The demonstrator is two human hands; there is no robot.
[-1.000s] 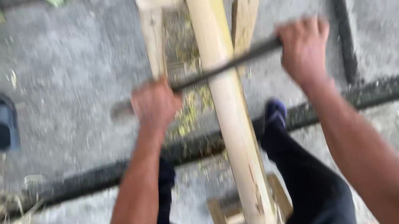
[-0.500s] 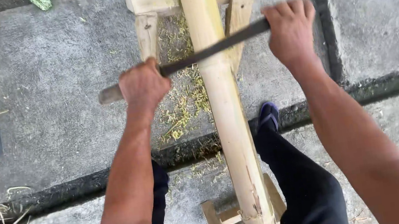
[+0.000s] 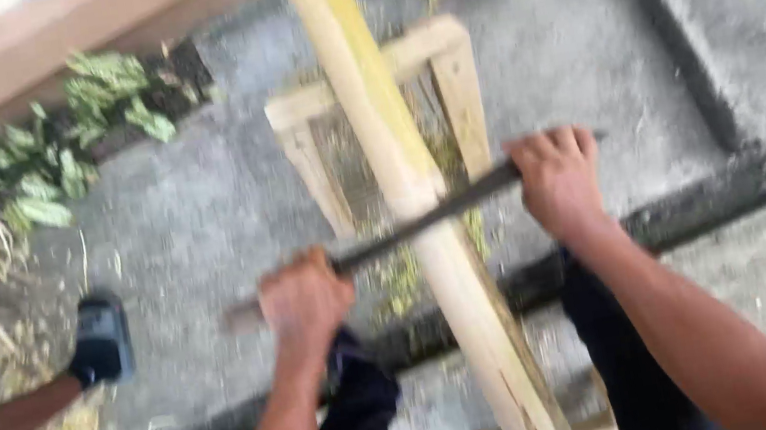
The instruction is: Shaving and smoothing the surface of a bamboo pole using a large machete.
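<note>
Now your long pale bamboo pole [image 3: 427, 239] runs up the middle of the view, lying over a wooden frame [image 3: 439, 45] on the concrete ground [image 3: 202, 222], with another person's sandalled foot [image 3: 100, 338] off to the left. Across the pole lies a dark blade [image 3: 424, 221]. Your left hand [image 3: 303, 300] is closed around its near end and your right hand [image 3: 555, 181] is closed around its far end.

- An outdoor work yard, seemingly beside a house: rough grey concrete ground [image 3: 200, 212] crossed by a dark drain groove [image 3: 761, 169].
- Cut green leaves [image 3: 60, 152] lie at ten o'clock (shavings scattered nearby).
- A long bamboo pole [image 3: 408, 181] rests across a rough wooden trestle [image 3: 442, 65] at twelve o'clock.
</note>
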